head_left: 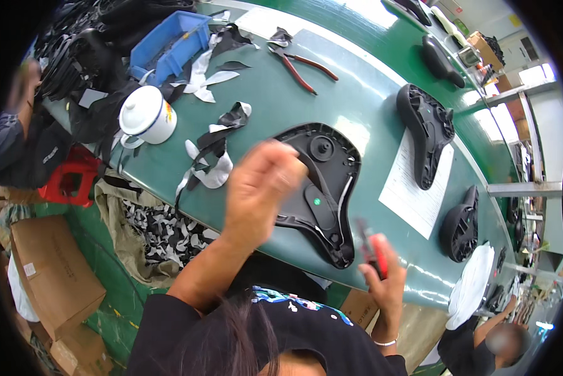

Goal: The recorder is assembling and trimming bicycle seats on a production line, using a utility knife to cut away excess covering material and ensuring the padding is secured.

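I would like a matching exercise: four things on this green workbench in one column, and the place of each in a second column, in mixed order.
Things:
1. white enamel mug
2. red-handled pliers
3. blue plastic bin
4. red-handled tool

Places:
A. in the right hand
B. far left corner of the bench
C. lying on the bench beyond the upturned saddle
D. left edge of the bench, near fabric scraps

Pairs: 1-D, 2-C, 3-B, 4-A

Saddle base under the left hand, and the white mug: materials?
Saddle base: looks like moulded black plastic, matte, with ribs and round bosses. White mug: probably enamelled metal, glossy, thin dark rim line on the lid; ceramic can't be ruled out.
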